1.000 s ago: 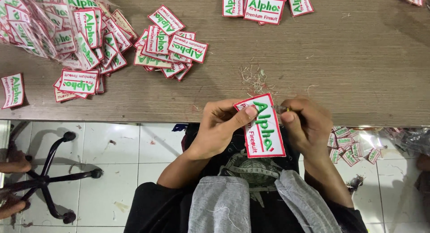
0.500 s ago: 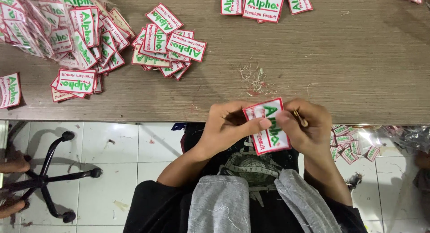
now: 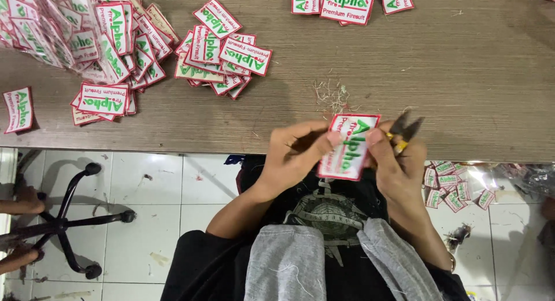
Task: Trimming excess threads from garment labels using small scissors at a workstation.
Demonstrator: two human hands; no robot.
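Both hands are pinching one white patch (image 3: 349,146) with a red border at the table's near edge: left hand (image 3: 295,153) thumb on it, right hand (image 3: 396,162) also gripping small snips (image 3: 404,129). Thread scraps (image 3: 330,94) sit just beyond, patch piles (image 3: 222,52) farther back on the wooden table (image 3: 462,75).

Even overhead light, soft shadows on wood, glare on tiles, slight blur

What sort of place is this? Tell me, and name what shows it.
Probably a small garment-label workshop. Heaps of white rectangular embroidered patches with red borders cover a brown wooden worktable, loose thread trimmings lie on it, and more patches litter the white tiled floor.
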